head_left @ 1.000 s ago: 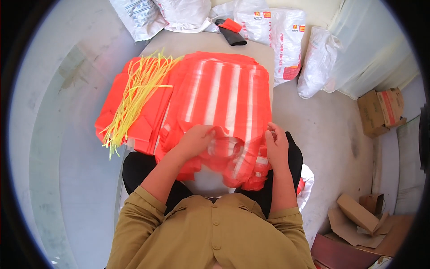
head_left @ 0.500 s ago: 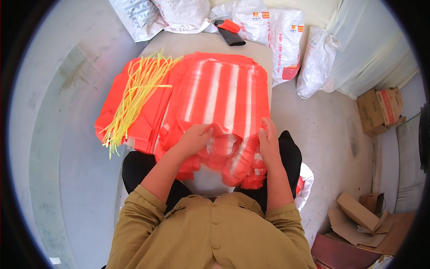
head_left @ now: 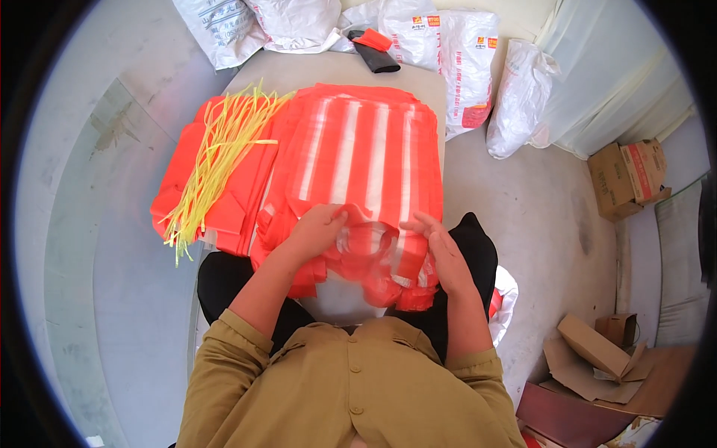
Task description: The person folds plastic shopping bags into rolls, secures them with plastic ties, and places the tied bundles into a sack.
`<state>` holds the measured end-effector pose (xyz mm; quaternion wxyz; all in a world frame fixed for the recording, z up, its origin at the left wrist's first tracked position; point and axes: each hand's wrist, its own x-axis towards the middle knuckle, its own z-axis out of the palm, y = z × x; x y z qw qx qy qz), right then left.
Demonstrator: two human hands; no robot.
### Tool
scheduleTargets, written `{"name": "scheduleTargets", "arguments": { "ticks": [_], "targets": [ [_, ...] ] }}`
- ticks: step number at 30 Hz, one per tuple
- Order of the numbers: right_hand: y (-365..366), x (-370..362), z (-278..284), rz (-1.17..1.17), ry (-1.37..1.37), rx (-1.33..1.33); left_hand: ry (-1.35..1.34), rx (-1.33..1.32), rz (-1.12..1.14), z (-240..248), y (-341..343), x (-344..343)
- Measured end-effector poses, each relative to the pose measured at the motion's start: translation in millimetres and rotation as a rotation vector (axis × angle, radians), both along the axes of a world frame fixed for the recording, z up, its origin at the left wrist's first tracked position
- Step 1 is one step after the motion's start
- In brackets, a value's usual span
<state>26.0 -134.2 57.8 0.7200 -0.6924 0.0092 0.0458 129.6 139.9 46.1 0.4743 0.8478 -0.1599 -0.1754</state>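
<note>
The left hand (head_left: 317, 230) was at the near edge of the striped sheets (head_left: 362, 160), which were thin and red with whitish bands, and which lay in a pile on the pale surface (head_left: 270, 71) in front of the person. Its grip was together, with thumb and fingers clamped on the edge of the top sheet. The right hand (head_left: 442, 250) was at the near right part of the same pile, with its fingers rather straight, pointing to the left and touching the red material; whether its grip was clamped I could not tell, because the thumb was poorly visible. Between the two hands the edge was curled into a loose opening, and under it crumpled folds hung toward the lap.

To the left, just beside the pile, there was a plain red stack (head_left: 188, 166), and a bundle of yellow strips (head_left: 213, 172) lay slantwise across it. Near the far edge of the surface lay a dark roll (head_left: 379, 61) with a small red piece (head_left: 373, 39) on it. White sacks (head_left: 467, 75) stood behind, and a cardboard box (head_left: 614, 183) was well apart on the right, near the curtain (head_left: 609, 75)
</note>
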Motion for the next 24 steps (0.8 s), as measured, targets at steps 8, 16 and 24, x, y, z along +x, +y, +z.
{"name": "scheduleTargets", "arguments": {
  "ticks": [8, 16, 24],
  "targets": [
    [-16, -35, -1, 0.177, 0.170, 0.024, -0.412, 0.133, -0.106, -15, 1, -13],
    [-12, -42, 11, 0.228, 0.067, 0.041, -0.474, 0.186, -0.152, -11, -1, -23],
    [-16, -10, 3, 0.161, 0.225, 0.113, -0.545, 0.217, -0.151, -15, 0, -25]
  ]
}}
